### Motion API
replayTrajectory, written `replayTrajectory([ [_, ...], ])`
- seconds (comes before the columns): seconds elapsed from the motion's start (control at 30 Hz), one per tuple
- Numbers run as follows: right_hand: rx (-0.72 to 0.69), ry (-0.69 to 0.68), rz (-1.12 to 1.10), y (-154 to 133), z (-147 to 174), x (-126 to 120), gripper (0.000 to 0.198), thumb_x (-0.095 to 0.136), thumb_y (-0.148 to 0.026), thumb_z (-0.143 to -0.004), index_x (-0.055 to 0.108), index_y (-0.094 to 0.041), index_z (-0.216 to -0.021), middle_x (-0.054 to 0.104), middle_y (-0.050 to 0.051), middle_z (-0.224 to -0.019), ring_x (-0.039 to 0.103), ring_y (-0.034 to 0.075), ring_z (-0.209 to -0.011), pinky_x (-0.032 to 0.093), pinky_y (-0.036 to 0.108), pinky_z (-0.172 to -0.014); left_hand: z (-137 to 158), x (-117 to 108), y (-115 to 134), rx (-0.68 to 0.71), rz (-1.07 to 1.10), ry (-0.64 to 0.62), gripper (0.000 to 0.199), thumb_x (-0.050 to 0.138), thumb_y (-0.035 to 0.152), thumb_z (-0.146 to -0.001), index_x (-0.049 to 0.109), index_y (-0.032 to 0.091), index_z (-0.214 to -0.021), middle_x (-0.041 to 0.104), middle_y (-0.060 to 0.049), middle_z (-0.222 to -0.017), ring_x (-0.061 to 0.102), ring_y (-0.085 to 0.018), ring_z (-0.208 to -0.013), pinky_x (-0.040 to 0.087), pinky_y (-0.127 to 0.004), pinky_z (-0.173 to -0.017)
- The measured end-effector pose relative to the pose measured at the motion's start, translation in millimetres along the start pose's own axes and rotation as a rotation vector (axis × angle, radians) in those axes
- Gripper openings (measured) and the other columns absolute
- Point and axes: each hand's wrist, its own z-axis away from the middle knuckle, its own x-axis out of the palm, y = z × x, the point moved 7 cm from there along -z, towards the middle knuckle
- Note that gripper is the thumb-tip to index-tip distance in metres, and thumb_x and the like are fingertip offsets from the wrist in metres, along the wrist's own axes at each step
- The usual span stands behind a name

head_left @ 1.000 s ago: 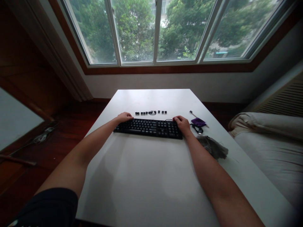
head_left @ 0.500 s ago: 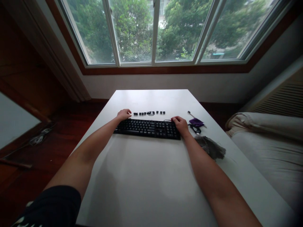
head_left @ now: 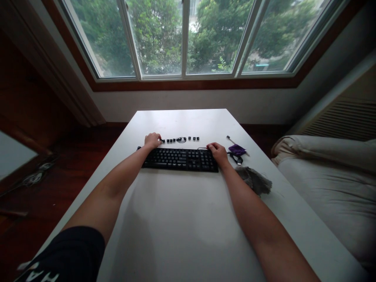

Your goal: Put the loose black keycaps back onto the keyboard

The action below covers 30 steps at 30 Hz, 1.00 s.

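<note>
A black computer keyboard (head_left: 179,159) lies on the white table, its long side facing me. Behind it, small black keycaps (head_left: 170,140) stand in a row with a small dark wire piece (head_left: 181,139) among them. My left hand (head_left: 152,140) reaches over the keyboard's back left corner, thumb and fingers closed at the leftmost keycap (head_left: 163,141). At the back right corner, my right hand (head_left: 217,152) is closed on the keyboard's edge, its fingertips beside a thin cable (head_left: 202,148). The fingers partly hide what each hand grips.
Right of the keyboard lie a small brush (head_left: 229,138), a purple cloth (head_left: 237,149), a black USB cable (head_left: 237,159) and a crumpled grey cloth (head_left: 255,180). The white table (head_left: 182,219) stands before a window, with a pale sofa (head_left: 317,184) at its right.
My left hand has moved right, relative to the keyboard, onto the leftmost keycap, and its fingers have closed. My right hand stays at the keyboard's corner. The whole view has shifted slightly.
</note>
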Motion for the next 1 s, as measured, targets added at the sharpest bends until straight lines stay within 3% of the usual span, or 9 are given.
replayTrajectory([
  [0.2,0.003,-0.003,0.012,1.4,-0.1,0.6,0.037,0.055,-0.053,-0.084,0.072,-0.021,-0.085,0.075,0.005,-0.086,0.065,0.023,-0.084,0.050,0.035,-0.079,5.9,-17.1,-3.2,0.065,-0.020,0.000,0.029,0.061,0.043,-0.085,0.078,0.028,-0.105,0.071,-0.006,-0.112,0.062,-0.025,-0.108,0.047,-0.035,-0.095],
  [0.47,-0.014,0.006,0.023,0.3,-0.1,0.4,0.037,0.055,-0.053,-0.084,0.072,-0.021,-0.084,0.075,0.006,-0.085,0.066,0.024,-0.083,0.049,0.035,-0.079,36.7,-35.7,6.6,0.433,0.131,-0.176,0.030,0.059,0.037,-0.083,0.079,0.023,-0.101,0.073,-0.003,-0.103,0.066,-0.019,-0.096,0.049,-0.025,-0.086],
  [1.0,-0.027,0.006,0.014,4.9,-2.1,0.6,0.036,0.056,-0.052,-0.084,0.073,-0.021,-0.085,0.075,0.005,-0.086,0.066,0.023,-0.084,0.048,0.034,-0.078,45.9,-23.3,4.5,0.391,0.134,-0.269,0.031,0.059,0.038,-0.085,0.078,0.027,-0.105,0.077,0.000,-0.100,0.069,-0.016,-0.089,0.049,-0.023,-0.083],
])
